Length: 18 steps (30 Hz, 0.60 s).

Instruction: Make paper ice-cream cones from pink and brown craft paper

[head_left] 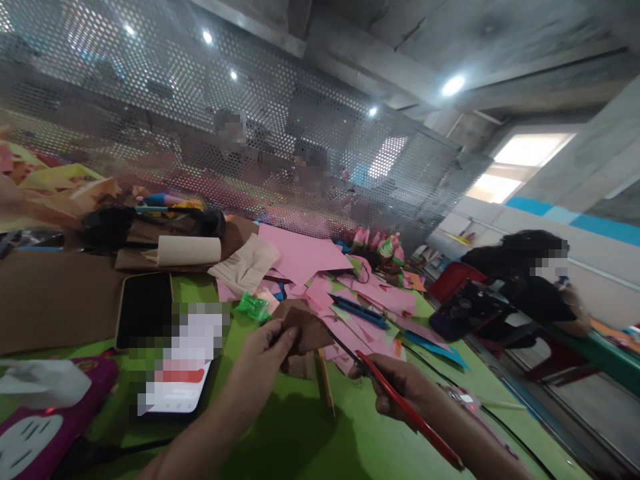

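My left hand point(273, 343) pinches a piece of brown paper point(309, 330) between thumb and fingers, above the green table point(280, 440). In my right hand point(403, 387) is a pair of red-handled scissors point(400, 399), its dark blades pointing left at the right edge of the brown paper. Whether the blades are parted I cannot make out. Just below the paper lies a yellow pencil point(326, 383). Beyond my hands are a crumpled green plastic wrapper point(253, 307) and a blue pen-like tool point(360, 311) on scattered pink paper scraps point(320, 293).
To the left lie a dark phone point(145, 310), a phone with a lit screen point(183, 390), brown cardboard point(55, 300) and a purple box with tissue point(95, 393). A paper roll point(189, 250) sits further back, before a perforated metal screen point(280, 133). Another person point(525, 287) sits at right.
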Tool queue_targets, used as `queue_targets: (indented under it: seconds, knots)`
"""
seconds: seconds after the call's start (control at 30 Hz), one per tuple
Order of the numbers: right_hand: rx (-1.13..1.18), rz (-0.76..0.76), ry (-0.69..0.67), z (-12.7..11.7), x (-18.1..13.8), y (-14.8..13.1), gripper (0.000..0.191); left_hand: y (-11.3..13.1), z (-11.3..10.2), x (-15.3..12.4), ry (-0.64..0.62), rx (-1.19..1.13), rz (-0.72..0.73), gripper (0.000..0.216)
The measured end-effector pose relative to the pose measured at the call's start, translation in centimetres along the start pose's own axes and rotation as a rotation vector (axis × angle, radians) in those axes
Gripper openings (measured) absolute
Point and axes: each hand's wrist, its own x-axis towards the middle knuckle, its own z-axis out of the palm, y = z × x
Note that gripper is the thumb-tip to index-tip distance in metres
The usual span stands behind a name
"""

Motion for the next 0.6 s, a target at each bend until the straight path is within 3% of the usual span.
queue_targets:
  seconds: [0.13, 0.6]
  knots:
    - [-0.102, -0.069, -0.017, -0.5, -0.5, -0.4, 0.065, -0.1, -0.1, 0.1, -0.01, 0.042, 0.012, 0.026]
    - [-0.173, -0.069, 0.001, -0.1, -0.6, -1.7, 0.064, 0.7, 0.3, -0.3, -0.059, 0.16, 0.037, 0.023]
